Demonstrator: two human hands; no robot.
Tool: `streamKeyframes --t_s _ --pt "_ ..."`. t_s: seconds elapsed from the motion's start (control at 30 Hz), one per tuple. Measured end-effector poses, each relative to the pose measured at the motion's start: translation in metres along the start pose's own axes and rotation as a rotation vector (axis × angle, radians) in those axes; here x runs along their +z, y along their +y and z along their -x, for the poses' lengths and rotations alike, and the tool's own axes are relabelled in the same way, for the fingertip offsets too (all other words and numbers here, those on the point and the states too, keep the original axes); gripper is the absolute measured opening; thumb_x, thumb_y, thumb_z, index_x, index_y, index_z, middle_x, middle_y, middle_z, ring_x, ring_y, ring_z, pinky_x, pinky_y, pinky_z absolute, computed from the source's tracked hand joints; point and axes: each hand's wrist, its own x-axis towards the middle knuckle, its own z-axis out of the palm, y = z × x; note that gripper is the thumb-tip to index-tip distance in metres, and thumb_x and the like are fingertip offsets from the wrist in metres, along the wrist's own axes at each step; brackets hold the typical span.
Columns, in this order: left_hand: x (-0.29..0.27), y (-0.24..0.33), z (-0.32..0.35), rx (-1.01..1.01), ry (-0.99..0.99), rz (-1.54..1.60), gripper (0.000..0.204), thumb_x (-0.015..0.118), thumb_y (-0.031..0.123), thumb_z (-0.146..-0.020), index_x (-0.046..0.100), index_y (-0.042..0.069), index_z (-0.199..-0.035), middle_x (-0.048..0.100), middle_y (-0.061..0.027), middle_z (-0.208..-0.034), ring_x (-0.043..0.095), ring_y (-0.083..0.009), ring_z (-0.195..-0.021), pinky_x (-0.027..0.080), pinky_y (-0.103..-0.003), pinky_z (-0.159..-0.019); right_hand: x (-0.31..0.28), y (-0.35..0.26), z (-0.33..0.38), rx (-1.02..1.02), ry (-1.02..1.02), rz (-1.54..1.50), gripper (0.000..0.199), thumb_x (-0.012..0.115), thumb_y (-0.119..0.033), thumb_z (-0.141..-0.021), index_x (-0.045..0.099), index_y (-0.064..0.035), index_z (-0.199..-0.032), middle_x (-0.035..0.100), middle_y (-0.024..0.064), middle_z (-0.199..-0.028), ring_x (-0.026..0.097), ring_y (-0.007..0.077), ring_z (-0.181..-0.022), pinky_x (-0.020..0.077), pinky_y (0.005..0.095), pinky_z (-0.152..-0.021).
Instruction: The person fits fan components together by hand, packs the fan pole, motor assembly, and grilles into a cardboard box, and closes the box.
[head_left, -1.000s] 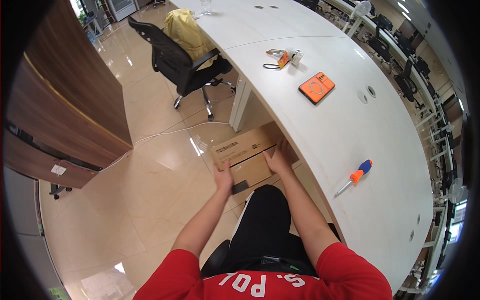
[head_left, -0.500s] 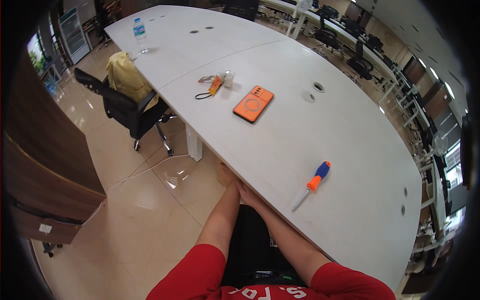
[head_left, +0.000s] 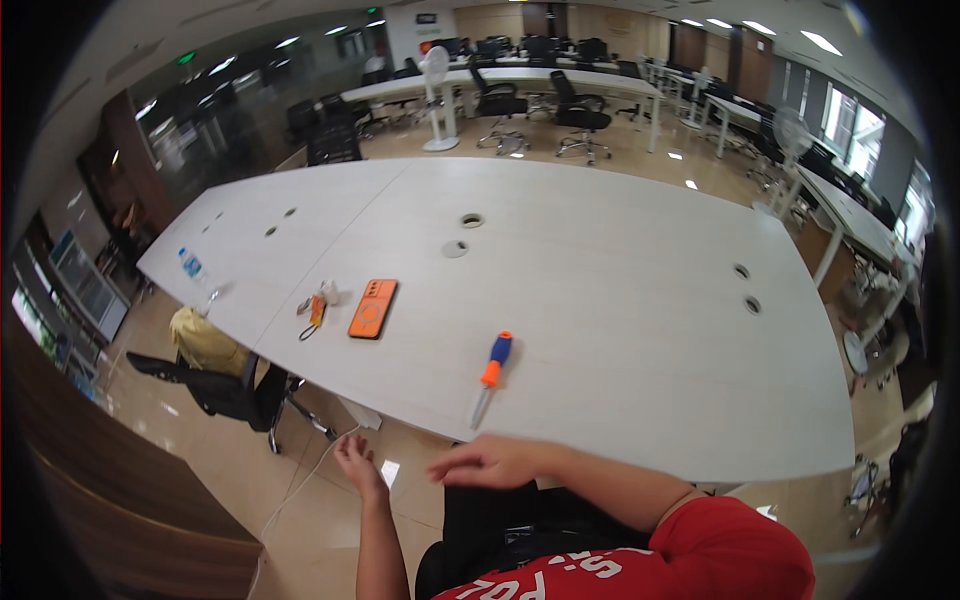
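My left hand (head_left: 360, 466) is raised off the table's near edge, fingers spread and holding nothing. To its right, my right hand (head_left: 484, 462) is stretched out flat at the edge, also with nothing in it. Closest to the right hand lies a screwdriver (head_left: 492, 374) with a blue and orange handle, its metal shaft pointing toward me. Farther left on the white table (head_left: 620, 350) is an orange phone (head_left: 373, 309), back side up. Beside the phone sits a small bundle (head_left: 318, 308) with an orange part and a dark loop; its kind is unclear.
A water bottle (head_left: 190, 263) stands at the table's left end. A black office chair (head_left: 235, 392) with a yellow cloth (head_left: 205, 340) over it is at the near left. Behind it rises a brown wooden cabinet (head_left: 130, 500). Round cable holes (head_left: 471, 220) dot the tabletop.
My view has tilted up and turned right. Both hands, earlier together below the table edge, have come up and apart. The screwdriver, phone and bundle keep their places on the table.
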Motion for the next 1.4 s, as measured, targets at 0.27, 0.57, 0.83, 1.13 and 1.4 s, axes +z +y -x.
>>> streamKeyframes --t_s 0.27,0.57,0.83,1.13,1.4 --pt "0.167 0.127 0.178 0.996 -0.631 -0.600 0.025 0.072 0.015 -0.094 0.066 0.003 -0.115 0.068 -0.0147 -0.119 0.062 -0.0331 -0.114 0.048 -0.044 -0.100 -0.112 0.030 0.187 0.270 0.761 0.996 0.042 0.068 -0.029 -0.099 0.068 -0.0055 -0.132 0.068 0.0197 -0.132 0.060 0.0386 -0.127 0.0478 0.0469 -0.111" --pt "0.362 0.038 0.315 1.321 -1.175 -0.801 0.039 0.076 0.025 -0.090 0.067 0.009 -0.124 0.062 -0.0145 -0.139 0.051 -0.0357 -0.138 0.040 -0.054 -0.113 -0.085 0.055 0.317 0.724 1.277 1.113 0.051 0.071 -0.034 -0.094 0.065 -0.0064 -0.138 0.055 0.0234 -0.148 0.048 0.0423 -0.141 0.0399 0.0526 -0.118" --pt "0.369 -0.016 0.326 1.154 -1.342 -1.125 0.061 0.058 0.047 -0.101 0.055 0.016 -0.153 0.040 -0.0150 -0.167 0.031 -0.0350 -0.158 0.023 -0.053 -0.128 -0.067 0.082 0.345 0.693 1.438 1.097 0.051 0.064 -0.036 -0.098 0.063 -0.0070 -0.140 0.050 0.0220 -0.157 0.040 0.0384 -0.150 0.0294 0.0510 -0.126" --pt "0.369 -0.022 0.325 1.167 -1.351 -1.079 0.061 0.059 0.046 -0.099 0.058 0.014 -0.150 0.043 -0.0165 -0.165 0.033 -0.0354 -0.157 0.024 -0.053 -0.128 -0.062 0.078 0.349 0.667 1.466 1.092 0.047 0.063 -0.034 -0.098 0.065 -0.0077 -0.137 0.053 0.0197 -0.155 0.043 0.0372 -0.149 0.0304 0.0501 -0.126" --pt "0.368 -0.016 0.323 1.152 -1.385 -1.062 0.060 0.062 0.044 -0.098 0.060 0.011 -0.148 0.044 -0.0183 -0.164 0.034 -0.0365 -0.156 0.024 -0.053 -0.128 -0.062 0.073 0.347 0.652 1.448 1.120 0.041 0.064 -0.032 -0.097 0.069 -0.0039 -0.128 0.056 0.0215 -0.150 0.046 0.0388 -0.145 0.0342 0.0486 -0.123"
